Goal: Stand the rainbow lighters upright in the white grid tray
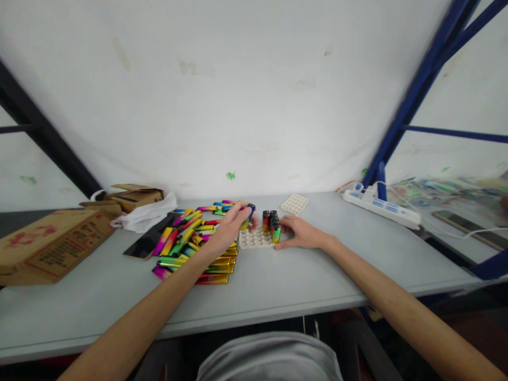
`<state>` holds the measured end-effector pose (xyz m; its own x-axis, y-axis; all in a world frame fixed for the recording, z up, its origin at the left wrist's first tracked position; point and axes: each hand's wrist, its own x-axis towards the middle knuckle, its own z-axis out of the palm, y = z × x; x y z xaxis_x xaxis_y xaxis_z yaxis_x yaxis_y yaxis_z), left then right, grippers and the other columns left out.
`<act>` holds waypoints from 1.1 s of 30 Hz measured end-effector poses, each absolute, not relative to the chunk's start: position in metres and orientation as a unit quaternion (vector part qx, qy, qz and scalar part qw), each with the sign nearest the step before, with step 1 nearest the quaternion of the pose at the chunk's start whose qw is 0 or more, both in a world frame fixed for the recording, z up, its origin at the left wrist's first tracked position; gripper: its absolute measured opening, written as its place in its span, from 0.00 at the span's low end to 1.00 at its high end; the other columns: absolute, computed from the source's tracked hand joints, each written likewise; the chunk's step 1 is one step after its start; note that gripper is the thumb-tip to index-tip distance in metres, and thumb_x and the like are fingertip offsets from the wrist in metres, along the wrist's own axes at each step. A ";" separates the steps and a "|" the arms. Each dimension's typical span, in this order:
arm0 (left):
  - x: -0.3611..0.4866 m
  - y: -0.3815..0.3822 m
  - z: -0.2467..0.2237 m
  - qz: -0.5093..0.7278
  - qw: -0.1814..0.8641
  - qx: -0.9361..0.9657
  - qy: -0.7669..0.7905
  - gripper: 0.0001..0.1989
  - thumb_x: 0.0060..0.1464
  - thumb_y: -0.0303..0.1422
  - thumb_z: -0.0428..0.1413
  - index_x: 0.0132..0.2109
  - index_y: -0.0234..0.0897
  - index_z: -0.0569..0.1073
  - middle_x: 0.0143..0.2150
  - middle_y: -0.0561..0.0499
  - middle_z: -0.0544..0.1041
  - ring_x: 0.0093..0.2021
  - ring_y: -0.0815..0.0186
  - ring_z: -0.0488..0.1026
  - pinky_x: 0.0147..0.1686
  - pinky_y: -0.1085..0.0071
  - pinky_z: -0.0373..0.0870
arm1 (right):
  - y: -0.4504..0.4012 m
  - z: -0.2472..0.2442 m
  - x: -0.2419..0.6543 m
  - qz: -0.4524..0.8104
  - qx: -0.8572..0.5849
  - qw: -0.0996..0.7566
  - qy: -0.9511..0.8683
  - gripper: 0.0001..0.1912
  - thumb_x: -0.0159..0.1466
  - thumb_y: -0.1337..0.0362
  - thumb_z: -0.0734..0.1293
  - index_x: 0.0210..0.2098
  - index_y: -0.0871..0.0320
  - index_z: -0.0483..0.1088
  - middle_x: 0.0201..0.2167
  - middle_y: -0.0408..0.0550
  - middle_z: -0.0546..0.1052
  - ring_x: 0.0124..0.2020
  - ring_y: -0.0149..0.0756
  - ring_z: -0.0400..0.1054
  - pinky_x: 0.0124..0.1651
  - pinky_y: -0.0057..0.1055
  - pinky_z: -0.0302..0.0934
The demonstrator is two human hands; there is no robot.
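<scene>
My left hand [233, 222] is closed around a lighter [247, 216] with a blue upper part and yellow lower down, tilted over the left part of a pale tray with round holes [253, 241]. Several shiny lighters [275, 233] with black tops stand upright in the tray's right part. At that end, my right hand [298, 233] grips the tray's edge with thumb and fingers, close against the standing lighters. A loose pile of multicoloured metallic lighters [184, 238] lies left of the tray, partly covered by my left forearm.
A second holed tray [295, 204] lies near the wall. To the left are cardboard boxes [55, 243], a white plastic bag [148, 214] and a dark flat panel [145, 243]. A white power strip [381, 208] and a phone [470, 229] lie on the right, beside blue frame bars [413, 95].
</scene>
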<state>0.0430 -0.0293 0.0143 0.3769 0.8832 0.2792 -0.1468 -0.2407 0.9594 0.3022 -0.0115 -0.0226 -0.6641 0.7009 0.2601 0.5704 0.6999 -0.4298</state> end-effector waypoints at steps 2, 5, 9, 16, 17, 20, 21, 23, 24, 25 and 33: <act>0.042 -0.028 0.012 0.469 0.472 0.676 0.316 0.15 0.60 0.46 0.58 0.43 0.37 0.73 0.38 0.48 0.78 0.41 0.62 0.74 0.39 0.68 0.71 | -0.012 -0.022 0.302 0.157 -0.355 0.205 -0.899 0.31 0.57 0.41 0.75 0.47 0.60 0.73 0.36 0.48 0.74 0.35 0.39 0.66 0.38 0.33 0.60; 0.041 -0.027 0.011 0.452 0.386 0.737 0.323 0.15 0.58 0.44 0.61 0.41 0.36 0.79 0.43 0.44 0.78 0.47 0.59 0.74 0.46 0.67 0.72 | -0.011 -0.022 0.302 0.159 -0.357 0.203 -0.898 0.31 0.57 0.41 0.75 0.47 0.60 0.73 0.35 0.48 0.74 0.35 0.39 0.66 0.38 0.33 0.60; 0.041 -0.029 0.008 0.409 0.358 0.780 0.311 0.13 0.58 0.39 0.62 0.45 0.36 0.81 0.46 0.42 0.80 0.47 0.58 0.76 0.47 0.65 0.74 | -0.012 -0.023 0.302 0.165 -0.354 0.203 -0.898 0.33 0.57 0.41 0.75 0.50 0.60 0.73 0.36 0.48 0.74 0.35 0.40 0.67 0.39 0.33 0.60; 0.044 -0.031 0.006 0.388 0.204 0.833 0.338 0.11 0.62 0.37 0.57 0.48 0.40 0.80 0.48 0.43 0.81 0.48 0.56 0.77 0.54 0.60 0.71 | -0.011 -0.025 0.302 0.164 -0.358 0.207 -0.896 0.33 0.56 0.42 0.76 0.50 0.60 0.73 0.37 0.49 0.75 0.36 0.40 0.67 0.40 0.33 0.61; 0.044 -0.031 0.007 0.385 0.190 0.837 0.340 0.11 0.63 0.37 0.57 0.48 0.40 0.79 0.48 0.43 0.81 0.49 0.56 0.76 0.55 0.59 0.70 | -0.011 -0.025 0.303 0.163 -0.358 0.206 -0.896 0.33 0.56 0.42 0.76 0.50 0.60 0.73 0.37 0.49 0.75 0.36 0.40 0.67 0.40 0.34 0.61; 0.047 -0.029 0.008 0.374 0.169 0.846 0.340 0.11 0.64 0.37 0.55 0.49 0.40 0.79 0.48 0.43 0.81 0.49 0.56 0.76 0.54 0.60 0.70 | -0.010 -0.026 0.303 0.158 -0.356 0.206 -0.898 0.33 0.56 0.42 0.76 0.49 0.60 0.73 0.37 0.49 0.75 0.36 0.41 0.67 0.40 0.34 0.61; 0.048 -0.029 0.008 0.373 0.165 0.848 0.338 0.11 0.64 0.37 0.56 0.48 0.41 0.79 0.47 0.43 0.81 0.48 0.56 0.76 0.53 0.60 0.70 | -0.009 -0.026 0.304 0.157 -0.355 0.206 -0.898 0.33 0.56 0.41 0.76 0.49 0.60 0.73 0.37 0.49 0.75 0.36 0.41 0.67 0.40 0.34 0.61; 0.052 -0.028 0.006 0.376 0.159 0.849 0.335 0.11 0.64 0.36 0.56 0.48 0.41 0.80 0.45 0.44 0.81 0.46 0.57 0.76 0.50 0.61 0.70 | -0.009 -0.027 0.304 0.154 -0.354 0.205 -0.899 0.32 0.56 0.41 0.75 0.48 0.60 0.73 0.36 0.49 0.74 0.36 0.40 0.67 0.40 0.34 0.61; 0.054 -0.028 0.004 0.380 0.156 0.848 0.334 0.10 0.63 0.36 0.56 0.48 0.41 0.80 0.44 0.44 0.81 0.45 0.57 0.76 0.50 0.61 0.70 | -0.009 -0.027 0.304 0.154 -0.354 0.205 -0.899 0.32 0.57 0.41 0.75 0.47 0.60 0.73 0.36 0.49 0.74 0.36 0.40 0.67 0.40 0.34 0.61; 0.055 -0.029 0.003 0.385 0.155 0.846 0.334 0.10 0.63 0.36 0.57 0.48 0.41 0.79 0.44 0.45 0.81 0.44 0.57 0.76 0.49 0.62 0.70 | -0.009 -0.027 0.304 0.155 -0.355 0.204 -0.899 0.32 0.57 0.41 0.75 0.47 0.60 0.72 0.36 0.48 0.74 0.36 0.40 0.67 0.40 0.34 0.61; 0.055 -0.031 0.004 0.390 0.172 0.841 0.334 0.10 0.63 0.34 0.57 0.48 0.41 0.79 0.46 0.45 0.81 0.46 0.57 0.77 0.51 0.62 0.71 | -0.011 -0.024 0.304 0.162 -0.356 0.203 -0.898 0.31 0.56 0.41 0.75 0.46 0.60 0.72 0.35 0.47 0.73 0.35 0.39 0.66 0.39 0.33 0.59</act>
<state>0.0547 -0.0314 0.0036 0.4728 0.6954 0.5412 0.4271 -0.7181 0.5495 0.3039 -0.0106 -0.0243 -0.6641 0.7053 0.2480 0.5737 0.6935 -0.4359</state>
